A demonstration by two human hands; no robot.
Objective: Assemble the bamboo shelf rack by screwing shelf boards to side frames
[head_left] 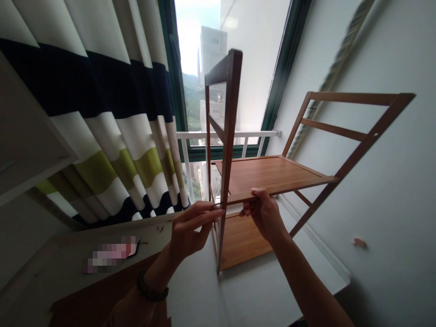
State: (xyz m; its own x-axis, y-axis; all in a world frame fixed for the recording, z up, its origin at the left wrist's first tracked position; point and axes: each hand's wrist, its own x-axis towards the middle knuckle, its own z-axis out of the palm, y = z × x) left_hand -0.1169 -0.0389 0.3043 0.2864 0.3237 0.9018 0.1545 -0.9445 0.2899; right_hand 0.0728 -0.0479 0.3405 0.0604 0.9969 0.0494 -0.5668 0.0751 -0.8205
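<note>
A brown wooden shelf rack (272,175) stands on a white sill by the window, with two side frames and two shelf boards. My right hand (262,211) grips the front edge of the upper shelf board, thumb on top. My left hand (190,227) is pinched against the front post of the left side frame (230,131) at the level of that board. What its fingertips hold is too small to make out. A dark bead bracelet sits on my left wrist.
A striped curtain (112,127) hangs at the left beside the window (235,68). Small screws (161,228) and a blurred flat item (111,254) lie on the white surface at the left. A white wall is at the right.
</note>
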